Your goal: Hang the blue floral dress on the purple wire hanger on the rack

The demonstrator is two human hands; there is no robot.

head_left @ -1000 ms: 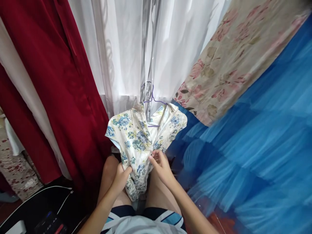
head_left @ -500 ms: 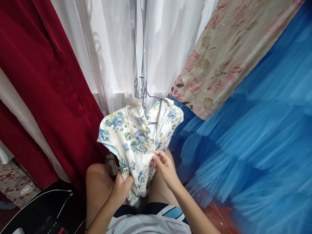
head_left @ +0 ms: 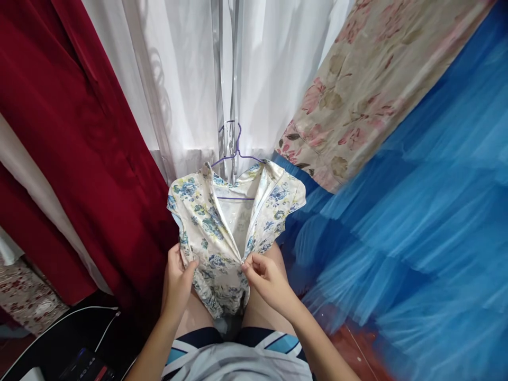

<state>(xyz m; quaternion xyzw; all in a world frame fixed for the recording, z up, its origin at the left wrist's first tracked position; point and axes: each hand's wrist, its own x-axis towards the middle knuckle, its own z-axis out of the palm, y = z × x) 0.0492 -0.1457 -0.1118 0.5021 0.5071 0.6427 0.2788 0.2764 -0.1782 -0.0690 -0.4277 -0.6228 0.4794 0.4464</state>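
Observation:
A white dress-like garment (head_left: 210, 227) with blue and green flowers hangs on a purple wire hanger (head_left: 237, 153) in front of me. Its front is open in a V, with a pale zipper edge (head_left: 265, 200) along the right side. My left hand (head_left: 180, 272) grips the garment's left side, thumb on top of the cloth. At the bottom of the V, my right hand (head_left: 264, 270) pinches the point where the two edges meet. What sits between those fingertips, perhaps a zipper pull, is too small to make out. The garment's lower part bunches between my legs.
A dark red cloth (head_left: 99, 159) hangs at left, white cloth (head_left: 186, 79) behind the hanger. On the right hang a beige floral cloth (head_left: 337, 106) and blue layered tulle (head_left: 405, 227). At lower left, a black surface (head_left: 59, 338) carries a lit-screen device (head_left: 85, 365) and white cables.
The garment has turned to face me more squarely, and its V opening shows wider. My left hand has moved left and up along its side; my right hand has shifted slightly left and down.

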